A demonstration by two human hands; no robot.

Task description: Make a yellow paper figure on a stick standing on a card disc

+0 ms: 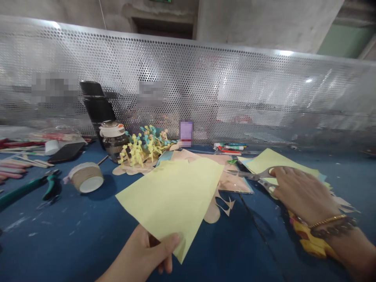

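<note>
My left hand pinches the lower corner of a pale yellow sheet of paper between thumb and fingers, holding it tilted above the table. On the right, my right hand has its fingers at the handles of a pair of metal scissors, whose blades point left. Under and behind the scissors lie more yellow sheets. Beyond the held sheet are peach-coloured papers, partly hidden by it. Peach paper offcuts lie below its right edge.
Yellow and blue paper flowers stand behind the sheet, beside a dark jar and a black flask. At left are a tape roll, green-handled pliers and a phone. A perforated metal panel borders the table's back.
</note>
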